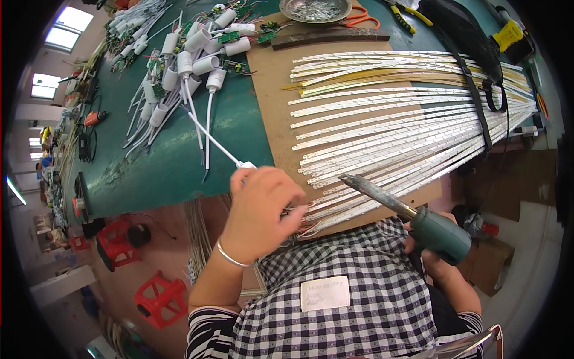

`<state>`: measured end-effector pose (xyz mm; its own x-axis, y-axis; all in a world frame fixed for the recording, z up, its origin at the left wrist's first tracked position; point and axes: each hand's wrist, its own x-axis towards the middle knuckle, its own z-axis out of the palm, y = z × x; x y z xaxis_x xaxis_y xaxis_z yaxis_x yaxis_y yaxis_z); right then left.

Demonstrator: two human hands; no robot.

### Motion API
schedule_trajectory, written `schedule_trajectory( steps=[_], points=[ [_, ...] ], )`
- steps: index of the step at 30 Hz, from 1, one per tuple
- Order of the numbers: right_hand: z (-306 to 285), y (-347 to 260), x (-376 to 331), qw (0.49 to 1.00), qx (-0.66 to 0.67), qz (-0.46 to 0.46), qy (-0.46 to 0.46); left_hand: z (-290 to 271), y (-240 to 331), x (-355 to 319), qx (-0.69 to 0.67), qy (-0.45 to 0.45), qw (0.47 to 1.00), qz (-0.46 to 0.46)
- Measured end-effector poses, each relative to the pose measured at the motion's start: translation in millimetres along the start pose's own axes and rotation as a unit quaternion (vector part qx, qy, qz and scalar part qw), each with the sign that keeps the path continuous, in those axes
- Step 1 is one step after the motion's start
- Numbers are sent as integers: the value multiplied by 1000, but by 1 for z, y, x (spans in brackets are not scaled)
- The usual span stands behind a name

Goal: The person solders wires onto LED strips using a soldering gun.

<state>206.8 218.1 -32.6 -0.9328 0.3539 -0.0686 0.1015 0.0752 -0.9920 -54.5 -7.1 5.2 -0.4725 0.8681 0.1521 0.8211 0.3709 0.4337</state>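
Note:
My left hand (261, 210) pinches a white cable with a small white connector (245, 164) at the near edge of the brown board (272, 96), its fingertips at the wire ends of the light strips (394, 128). My right hand (433, 257) grips a soldering iron (418, 218) by its green handle. The iron's dark metal tip points up-left over the near ends of the strips. Those strips are long, thin and white or yellow, fanned out across the board toward the right.
On the green table (173, 161) at the back left lie several white tubular caps with cables (191, 60) and small green circuit boards. A metal dish (315, 9), orange scissors (362, 18) and yellow pliers (406, 15) sit at the far edge. Red stools (158, 299) stand on the floor.

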Motion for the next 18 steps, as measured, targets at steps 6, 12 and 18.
schedule_trajectory(
  steps=[6,12,18],
  points=[
    [6,-3,1,999,25,-6,38,-13,-35,-19,83,36,995,-41],
    [8,-11,6,999,6,3,51,-17,-32,-17,89,46,994,-31],
    [-3,-9,8,999,-34,-3,-19,4,-5,-13,-9,12,1000,6]
  ],
)
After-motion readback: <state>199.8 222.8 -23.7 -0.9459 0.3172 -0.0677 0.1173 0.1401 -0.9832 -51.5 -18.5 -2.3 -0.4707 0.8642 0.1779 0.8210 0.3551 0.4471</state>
